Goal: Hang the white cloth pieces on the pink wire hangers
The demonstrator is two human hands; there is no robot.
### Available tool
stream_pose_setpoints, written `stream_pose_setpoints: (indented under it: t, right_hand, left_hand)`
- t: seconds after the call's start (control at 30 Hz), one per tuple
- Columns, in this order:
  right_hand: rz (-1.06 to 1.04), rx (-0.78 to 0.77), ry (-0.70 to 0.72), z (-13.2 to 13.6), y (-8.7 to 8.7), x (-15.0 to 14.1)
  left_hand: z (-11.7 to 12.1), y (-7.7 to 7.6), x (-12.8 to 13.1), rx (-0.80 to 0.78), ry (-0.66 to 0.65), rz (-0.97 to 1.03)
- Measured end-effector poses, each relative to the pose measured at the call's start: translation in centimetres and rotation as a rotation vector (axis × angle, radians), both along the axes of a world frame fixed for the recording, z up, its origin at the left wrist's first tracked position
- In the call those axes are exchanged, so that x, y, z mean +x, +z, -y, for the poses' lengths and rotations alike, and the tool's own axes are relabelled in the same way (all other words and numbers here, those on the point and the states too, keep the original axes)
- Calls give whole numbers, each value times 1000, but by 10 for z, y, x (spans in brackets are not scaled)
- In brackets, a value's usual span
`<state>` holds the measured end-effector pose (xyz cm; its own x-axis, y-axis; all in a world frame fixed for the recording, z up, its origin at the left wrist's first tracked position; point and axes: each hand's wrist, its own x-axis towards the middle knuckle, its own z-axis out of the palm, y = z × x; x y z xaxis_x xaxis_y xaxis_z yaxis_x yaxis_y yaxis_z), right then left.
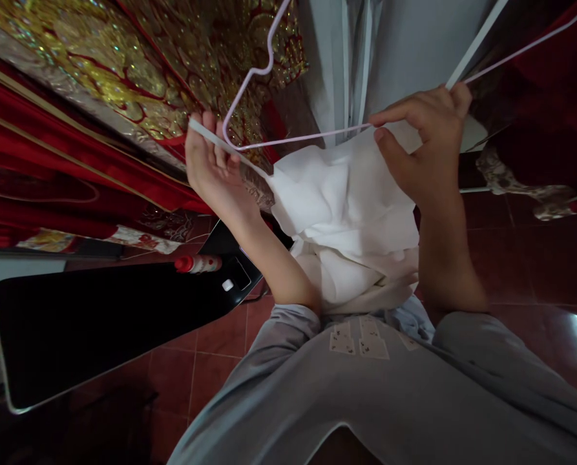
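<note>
A white garment with a thin strap hangs in folds in front of my body. My left hand has its fingers curled, with the strap running across them, beside the lower corner of a pale pink hanger. The hanger's long bar passes along the garment's upper edge to my right hand. There my index fingertip touches the bar, the thumb lies over the white cloth, and the other fingers are bent around the bar. The bar comes out again beyond that hand.
Red and gold sequined clothes hang at the left. Below them a long black table holds a red-capped bottle, a dark phone-like object and a small white case. Grey panels stand ahead, above red floor tiles.
</note>
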<state>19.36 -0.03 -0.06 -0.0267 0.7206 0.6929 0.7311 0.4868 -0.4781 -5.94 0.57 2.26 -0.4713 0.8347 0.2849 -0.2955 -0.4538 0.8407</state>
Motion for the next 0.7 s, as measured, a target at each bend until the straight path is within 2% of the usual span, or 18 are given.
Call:
stream_pose_setpoints:
  t: [0.1,0.2,0.27,0.33,0.43,0.63,0.7]
  right_hand:
    - [-9,2,-3,0,-1,-1]
    - [-21,13,-1,2,1,-3]
    - [-35,39,1,4,2,-5]
    - [-52,62,16,6,4,-7]
    - [-159,126,51,6,5,-7]
    - [-647,448,95,-28,-1,17]
    - [-789,410,13,-41,-4,33]
  left_hand:
    - [-2,-25,10,-86,45,-35]
    - [-1,-35,36,-63,-177,-129]
    - [2,-33,55,3,-288,-125]
    - [6,-28,69,26,-283,-81]
    - [9,-21,74,19,-240,-68]
    - [8,-21,66,84,-298,-37]
    - [8,-22,68,95,-285,-44]
